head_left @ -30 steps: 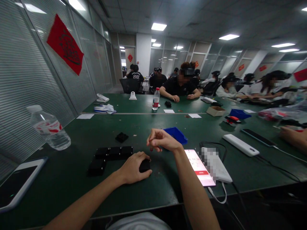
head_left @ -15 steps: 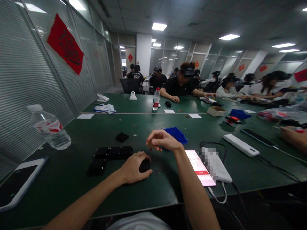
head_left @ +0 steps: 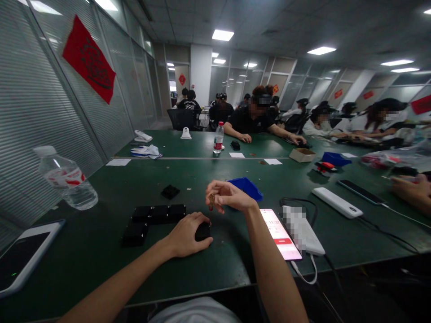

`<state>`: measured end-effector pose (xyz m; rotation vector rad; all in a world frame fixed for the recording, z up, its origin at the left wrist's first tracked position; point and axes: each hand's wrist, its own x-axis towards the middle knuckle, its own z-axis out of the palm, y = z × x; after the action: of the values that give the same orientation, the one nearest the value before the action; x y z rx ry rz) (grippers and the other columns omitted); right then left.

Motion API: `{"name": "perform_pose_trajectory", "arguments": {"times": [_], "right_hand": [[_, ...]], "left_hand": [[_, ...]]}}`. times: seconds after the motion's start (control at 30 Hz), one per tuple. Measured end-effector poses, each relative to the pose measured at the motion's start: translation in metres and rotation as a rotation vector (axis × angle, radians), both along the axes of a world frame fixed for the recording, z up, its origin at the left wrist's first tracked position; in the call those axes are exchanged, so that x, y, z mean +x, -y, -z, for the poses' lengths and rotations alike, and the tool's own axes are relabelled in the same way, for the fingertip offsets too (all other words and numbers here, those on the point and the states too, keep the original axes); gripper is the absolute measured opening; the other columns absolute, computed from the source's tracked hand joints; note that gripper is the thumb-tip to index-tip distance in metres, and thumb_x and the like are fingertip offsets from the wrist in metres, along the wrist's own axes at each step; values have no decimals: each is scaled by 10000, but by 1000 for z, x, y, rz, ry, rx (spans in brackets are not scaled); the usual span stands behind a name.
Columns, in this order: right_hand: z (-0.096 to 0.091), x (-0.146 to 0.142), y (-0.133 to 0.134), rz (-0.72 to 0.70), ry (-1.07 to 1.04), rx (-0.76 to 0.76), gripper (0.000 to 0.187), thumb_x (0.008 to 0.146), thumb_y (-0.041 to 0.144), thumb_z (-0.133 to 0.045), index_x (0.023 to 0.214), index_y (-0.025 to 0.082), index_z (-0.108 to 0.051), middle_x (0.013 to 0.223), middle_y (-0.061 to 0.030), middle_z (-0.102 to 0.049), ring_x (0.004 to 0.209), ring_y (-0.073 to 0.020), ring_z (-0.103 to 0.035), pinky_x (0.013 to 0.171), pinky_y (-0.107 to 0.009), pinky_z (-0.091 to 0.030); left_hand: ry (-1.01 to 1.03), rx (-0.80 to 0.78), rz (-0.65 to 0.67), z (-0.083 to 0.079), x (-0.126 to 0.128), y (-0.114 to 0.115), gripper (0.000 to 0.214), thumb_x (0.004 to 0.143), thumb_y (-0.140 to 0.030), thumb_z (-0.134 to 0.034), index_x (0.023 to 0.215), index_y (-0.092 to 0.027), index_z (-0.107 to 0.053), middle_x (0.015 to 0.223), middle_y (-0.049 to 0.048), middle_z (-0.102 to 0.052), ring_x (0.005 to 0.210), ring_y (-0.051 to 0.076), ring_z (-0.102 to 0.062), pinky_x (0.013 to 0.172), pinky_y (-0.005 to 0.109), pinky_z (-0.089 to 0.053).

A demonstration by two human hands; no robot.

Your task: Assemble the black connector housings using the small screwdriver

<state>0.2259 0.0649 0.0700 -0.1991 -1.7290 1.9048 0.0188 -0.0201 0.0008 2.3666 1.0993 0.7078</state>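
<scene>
My left hand (head_left: pixel 187 233) rests on the green table (head_left: pixel 101 251), its fingers curled over a small black box (head_left: pixel 203 231). My right hand (head_left: pixel 227 196) hovers just above and behind it, fingers pinched on a tiny brownish part (head_left: pixel 211 200). A row of three black boxes (head_left: pixel 159 212) lies to the left, with one more black box (head_left: pixel 134 233) in front of them and a single black box (head_left: pixel 170 191) further back. A blue tray (head_left: pixel 247 187) sits right behind my right hand.
A water bottle (head_left: pixel 65 179) and a tablet (head_left: pixel 23 255) are at the left. A lit phone (head_left: pixel 280 233), a white power bank (head_left: pixel 336 202) and cables lie to the right. Other people sit along the far and right sides.
My right hand has risen slightly and turned the small part in its fingertips. The left hand stays on the black box. A person across the table has reached an arm out to the right.
</scene>
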Motion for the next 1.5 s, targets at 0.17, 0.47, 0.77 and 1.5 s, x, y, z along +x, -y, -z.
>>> {"name": "perform_pose_trajectory", "arguments": {"times": [0.17,0.47,0.77,1.5], "right_hand": [[1,2,0,31,37,35,271,885,356,-774,1046,145,-720,956,-62,-768,560,-68,-645,543,-198,-541],[3,-4,-3,148,18,64,232,782,279,-858,904,147,-711,860,-41,-762,603,-106,-695,415,-146,-446],[4,-6,-3,235,3,82,285,688,244,-913,801,144,-672,778,-16,-742,554,-91,-668,401,-136,-410],[3,-9,-1,262,-18,118,366,576,193,-966,734,158,-638,660,62,-575,580,-80,-582,557,-205,-556]], "left_hand": [[13,-7,6,-2,1,1,296,813,-299,-728,1070,-202,-619,1102,68,-687,1060,276,-649,977,423,-499],[-14,-3,6,-3,2,0,305,825,-320,-716,1089,-200,-621,1116,84,-676,1070,282,-636,984,438,-501],[-4,-4,-4,0,2,0,322,823,-332,-725,1101,-204,-621,1116,83,-674,1062,278,-646,985,431,-507],[2,9,-10,-1,2,1,313,818,-322,-727,1087,-204,-619,1100,71,-684,1042,273,-654,969,424,-511]]}}
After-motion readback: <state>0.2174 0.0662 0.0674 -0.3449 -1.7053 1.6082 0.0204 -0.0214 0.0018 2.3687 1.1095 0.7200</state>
